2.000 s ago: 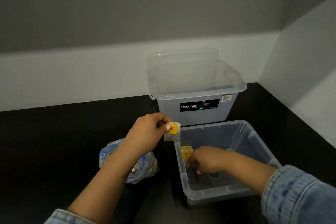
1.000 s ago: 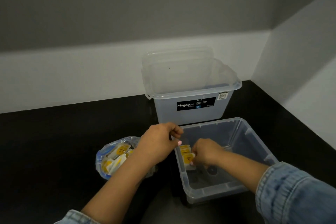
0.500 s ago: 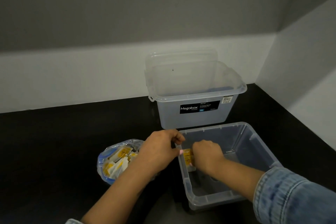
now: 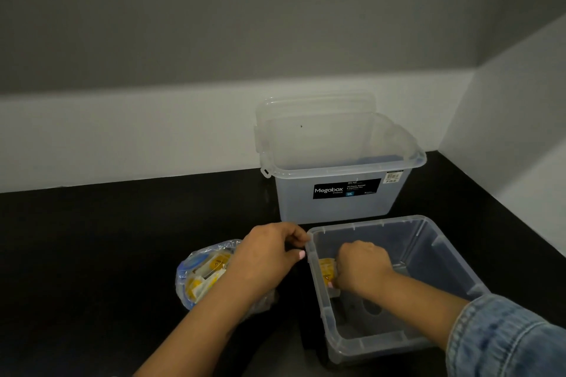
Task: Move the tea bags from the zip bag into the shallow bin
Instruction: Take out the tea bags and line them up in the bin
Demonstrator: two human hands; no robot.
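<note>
The clear shallow bin (image 4: 428, 242) stands on the black counter at the right. My right hand (image 4: 363, 266) is inside it by the left wall, fingers curled round yellow-and-white tea bags (image 4: 326, 269). My left hand (image 4: 269, 254) is just outside the bin's far-left corner, with curled fingers and thumb pinching the rim; no tea bag shows in it. Partly hidden under my left forearm lies the crumpled clear zip bag (image 4: 199, 278) with a blue seal, and several yellow tea bags (image 4: 214, 265) are inside it.
A taller clear Megabox bin (image 4: 337, 208) stands right behind the shallow bin, its lid (image 4: 315, 107) leaning on the wall behind it. White walls close off the back and the right side. Black counter (image 4: 92, 254) stretches to the left.
Two seconds ago my left hand held a tea bag above the bin's corner; it has since dropped to the rim without one. My right hand shifted toward the bin's left wall, gathering tea bags.
</note>
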